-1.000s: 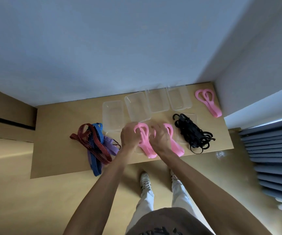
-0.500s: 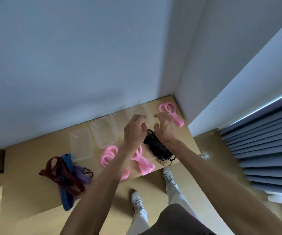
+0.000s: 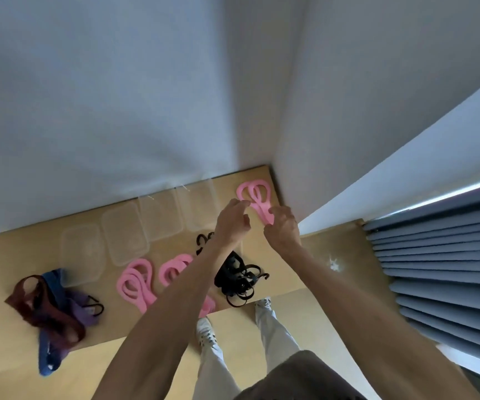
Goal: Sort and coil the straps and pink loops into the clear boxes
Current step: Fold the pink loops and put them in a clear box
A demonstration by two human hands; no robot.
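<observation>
Fingers (image 3: 270, 216) of the right hand (image 3: 282, 229) curl onto the near end of the far pink loops (image 3: 254, 197), pinching the narrow tail of the bundle. Just beside it, the left hand (image 3: 231, 222) hovers with its fingers bent and close to the same tail; whether they touch the pink is not clear, and they hold nothing that shows. That bundle lies at the far right corner of the surface (image 3: 261, 255), close to the wall. To its left a row of clear boxes (image 3: 124, 232) runs along the wall, four in a line and a fifth set lower and further left. Nearer the front edge lie two more pink bundles, one (image 3: 135, 281) in full view and another (image 3: 175, 268) partly hidden under the left forearm. A black tangle of straps (image 3: 237, 277) lies between the two arms. At the left end rests a heap of maroon, blue and purple straps (image 3: 51, 307), the blue one hanging over the front edge.
</observation>
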